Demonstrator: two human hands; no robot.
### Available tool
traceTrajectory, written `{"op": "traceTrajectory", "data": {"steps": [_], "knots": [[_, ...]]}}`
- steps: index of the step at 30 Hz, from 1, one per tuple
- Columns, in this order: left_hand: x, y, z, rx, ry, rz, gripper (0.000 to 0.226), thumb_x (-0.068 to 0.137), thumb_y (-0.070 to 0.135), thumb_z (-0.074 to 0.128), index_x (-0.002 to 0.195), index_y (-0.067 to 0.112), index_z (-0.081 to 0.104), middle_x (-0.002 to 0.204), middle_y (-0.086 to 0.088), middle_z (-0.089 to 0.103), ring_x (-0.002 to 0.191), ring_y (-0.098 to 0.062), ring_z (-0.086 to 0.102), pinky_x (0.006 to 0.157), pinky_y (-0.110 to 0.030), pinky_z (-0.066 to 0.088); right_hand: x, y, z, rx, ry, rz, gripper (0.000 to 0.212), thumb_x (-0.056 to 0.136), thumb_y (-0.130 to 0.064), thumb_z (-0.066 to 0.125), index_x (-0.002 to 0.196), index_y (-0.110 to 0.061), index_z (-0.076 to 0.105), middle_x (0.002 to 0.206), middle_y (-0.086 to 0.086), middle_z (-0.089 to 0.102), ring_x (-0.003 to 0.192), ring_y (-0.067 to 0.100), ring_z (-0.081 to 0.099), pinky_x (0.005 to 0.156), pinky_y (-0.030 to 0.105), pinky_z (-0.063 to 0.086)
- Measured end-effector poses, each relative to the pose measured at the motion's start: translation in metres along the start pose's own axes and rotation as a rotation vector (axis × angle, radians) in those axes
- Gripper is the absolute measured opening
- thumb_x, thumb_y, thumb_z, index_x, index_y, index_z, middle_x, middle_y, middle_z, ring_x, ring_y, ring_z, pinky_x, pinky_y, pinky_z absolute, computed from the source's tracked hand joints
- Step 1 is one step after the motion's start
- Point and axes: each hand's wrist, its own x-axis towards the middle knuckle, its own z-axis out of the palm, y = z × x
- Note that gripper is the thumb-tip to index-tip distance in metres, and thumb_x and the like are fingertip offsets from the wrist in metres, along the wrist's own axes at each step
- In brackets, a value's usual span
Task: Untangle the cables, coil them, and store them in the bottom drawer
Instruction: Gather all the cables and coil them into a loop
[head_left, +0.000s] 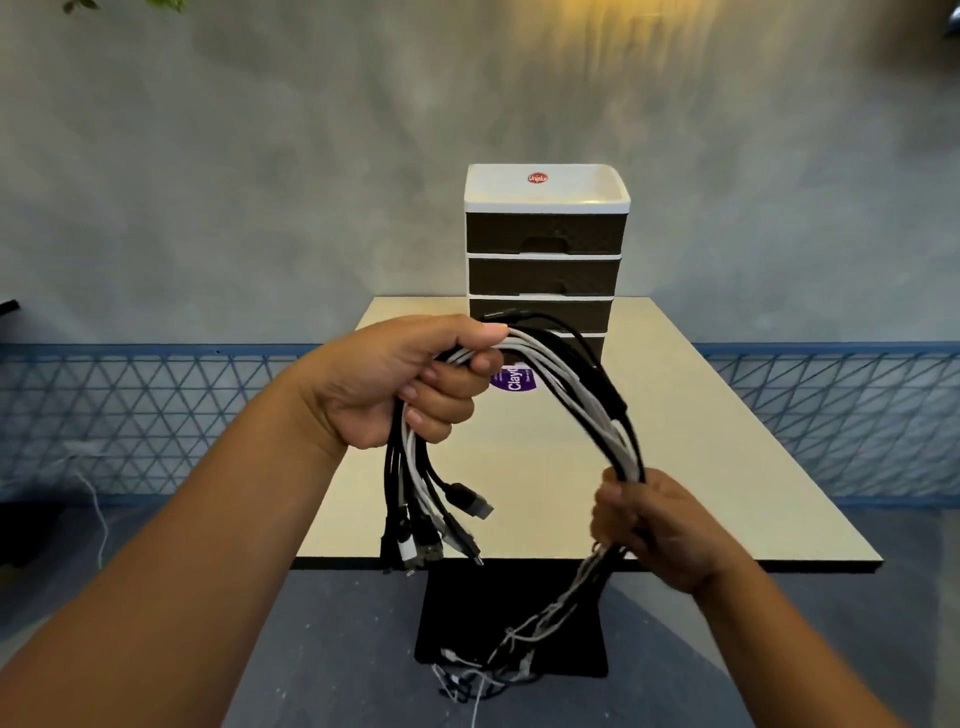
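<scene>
A bundle of several black and white cables (582, 395) arcs in the air between my two hands, above the table. My left hand (400, 384) is shut on one end of the bundle, and the plug ends (441, 530) hang down below it. My right hand (654, 525) grips the bundle lower right; the loose tails (519, 639) trail down past the table edge to the floor. Behind stands a small drawer unit (545, 260) with dark drawers and a white top. Its bottom drawer (587, 348) is mostly hidden by the cables and looks closed.
The cream table (701, 467) has a black edge and a black pedestal base (467, 623) on the grey floor. A purple round sticker (514, 382) lies in front of the drawers. A blue mesh railing (831, 415) runs behind, before a grey wall.
</scene>
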Motion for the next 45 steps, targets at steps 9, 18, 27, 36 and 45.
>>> {"op": "traceTrajectory", "data": {"steps": [9,18,27,36,45], "knots": [[0.010,-0.064,-0.016,0.098,-0.100,-0.007,0.038,0.077,0.050,0.076,0.067,0.019,0.057,0.046,0.008,0.038,0.042,-0.006,0.036,0.049,-0.021,0.037,-0.009,-0.092,-0.016,-0.063,0.207,-0.133,0.031,0.072,-0.011,0.047,0.046,-0.023,0.035,0.042,-0.008,0.023,0.036,0.006,0.018,0.048,0.031,0.014],[0.023,-0.116,0.011,-0.036,-0.195,0.012,0.037,0.087,0.043,0.069,0.065,0.018,0.054,0.043,0.009,0.039,0.052,-0.013,0.052,0.070,-0.031,0.052,-0.016,-0.128,-0.035,-0.118,0.314,-0.144,0.037,0.079,-0.011,0.046,0.048,-0.023,0.031,0.042,-0.009,0.021,0.036,0.006,0.016,0.042,0.023,0.026],[0.025,-0.124,0.023,-0.253,-0.316,0.144,0.036,0.101,0.036,0.049,0.071,0.017,0.047,0.050,0.008,0.038,0.056,-0.014,0.060,0.087,-0.041,0.053,-0.026,-0.109,-0.068,-0.088,0.445,-0.053,0.047,0.091,-0.003,0.039,0.049,-0.024,0.032,0.043,-0.008,0.021,0.035,0.006,0.017,0.040,0.023,0.026],[0.028,-0.046,0.000,-0.708,-0.342,0.097,0.037,0.105,0.034,0.035,0.079,0.013,0.051,0.052,0.008,0.034,0.043,-0.006,0.032,0.057,-0.023,0.042,-0.025,-0.030,-0.051,-0.352,0.361,0.198,0.037,0.092,0.000,0.055,0.063,-0.016,0.038,0.048,-0.002,0.028,0.040,0.013,0.023,0.045,0.027,0.028],[0.033,0.006,-0.018,-0.816,-0.285,0.137,0.032,0.100,0.027,0.044,0.072,0.012,0.048,0.046,0.003,0.035,0.040,-0.008,0.033,0.055,-0.025,0.044,-0.030,0.071,0.006,-0.425,0.074,0.361,0.026,0.095,-0.026,0.061,0.073,-0.014,0.054,0.062,0.003,0.059,0.081,0.028,0.069,0.075,0.025,0.047]]}}
